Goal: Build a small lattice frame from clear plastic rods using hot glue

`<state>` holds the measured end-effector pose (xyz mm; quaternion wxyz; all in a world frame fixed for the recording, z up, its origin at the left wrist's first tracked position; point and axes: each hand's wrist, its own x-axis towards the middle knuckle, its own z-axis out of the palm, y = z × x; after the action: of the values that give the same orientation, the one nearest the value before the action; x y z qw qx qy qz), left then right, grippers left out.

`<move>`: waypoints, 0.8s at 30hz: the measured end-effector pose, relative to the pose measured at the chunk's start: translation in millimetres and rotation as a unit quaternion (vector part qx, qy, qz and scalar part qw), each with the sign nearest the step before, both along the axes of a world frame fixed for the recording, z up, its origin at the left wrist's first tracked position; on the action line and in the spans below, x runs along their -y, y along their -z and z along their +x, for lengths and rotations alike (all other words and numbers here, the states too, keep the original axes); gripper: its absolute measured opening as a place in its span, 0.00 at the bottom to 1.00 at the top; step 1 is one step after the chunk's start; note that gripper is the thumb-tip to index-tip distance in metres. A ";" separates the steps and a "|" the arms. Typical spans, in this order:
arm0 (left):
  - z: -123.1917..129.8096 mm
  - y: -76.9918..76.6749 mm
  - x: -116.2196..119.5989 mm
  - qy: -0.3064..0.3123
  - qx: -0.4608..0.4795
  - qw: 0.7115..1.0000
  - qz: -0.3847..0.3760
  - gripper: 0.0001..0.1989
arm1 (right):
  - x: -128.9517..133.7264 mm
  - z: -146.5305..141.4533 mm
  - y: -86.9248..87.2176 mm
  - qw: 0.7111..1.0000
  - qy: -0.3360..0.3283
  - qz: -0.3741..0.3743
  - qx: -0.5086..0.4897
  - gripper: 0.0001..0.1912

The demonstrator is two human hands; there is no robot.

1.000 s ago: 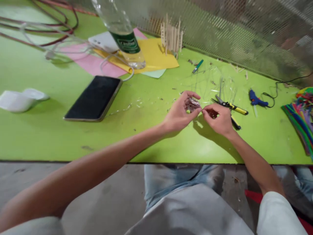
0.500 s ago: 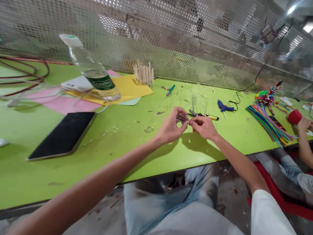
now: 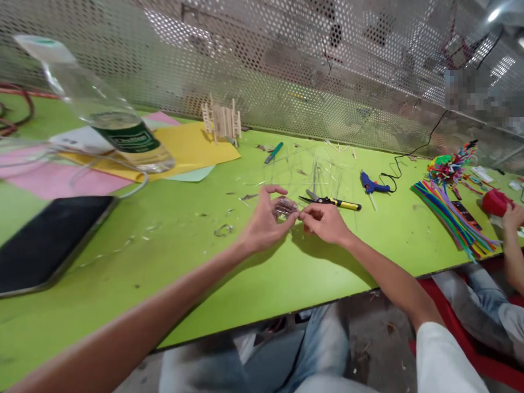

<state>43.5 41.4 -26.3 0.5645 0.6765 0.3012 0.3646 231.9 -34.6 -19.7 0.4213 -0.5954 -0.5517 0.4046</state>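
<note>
My left hand (image 3: 266,221) is closed around a small, shiny, see-through brownish piece (image 3: 285,208), whose kind I cannot make out. Thumb and fingers hold it just above the green table (image 3: 245,284). My right hand (image 3: 325,221) pinches at the right end of that piece, fingertips meeting my left thumb. Whatever lies between the right fingertips is too small to name. Right behind my hands rest pliers or cutters with yellow-and-black handles (image 3: 346,204). Thin clear strips (image 3: 321,174) are scattered beyond them.
A water bottle (image 3: 123,134) and phone (image 3: 57,240) stand left. A small stick model (image 3: 223,123) sits on yellow paper (image 3: 180,147), near a green cutter (image 3: 273,153). Rightward lie a blue glue gun (image 3: 373,183), pipe cleaners (image 3: 450,218) and another person's hand (image 3: 513,218) at red material.
The view has shifted, so the bottle and phone appear farther left and nearer. Both my hands keep their hold on the small piece, with little change in their pose.
</note>
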 end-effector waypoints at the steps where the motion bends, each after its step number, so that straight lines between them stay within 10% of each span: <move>1: -1.4 -0.4 1.4 -0.002 -0.003 1.000 -0.003 0.33 | 1.8 -0.2 1.8 1.000 -0.003 0.002 -0.001 0.12; 11: -11.0 0.0 8.1 0.011 0.071 0.986 -0.152 0.37 | 7.3 2.0 2.9 0.998 -0.008 0.066 0.004 0.20; 24: -6.1 2.3 8.5 0.094 0.135 0.979 -0.118 0.36 | 20.9 -7.0 -5.3 0.989 -0.074 0.010 -0.130 0.32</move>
<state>37.4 32.9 -28.5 0.7076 0.5752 0.1977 0.3597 224.9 -55.5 -14.4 0.4645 -0.4911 -0.5389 0.5026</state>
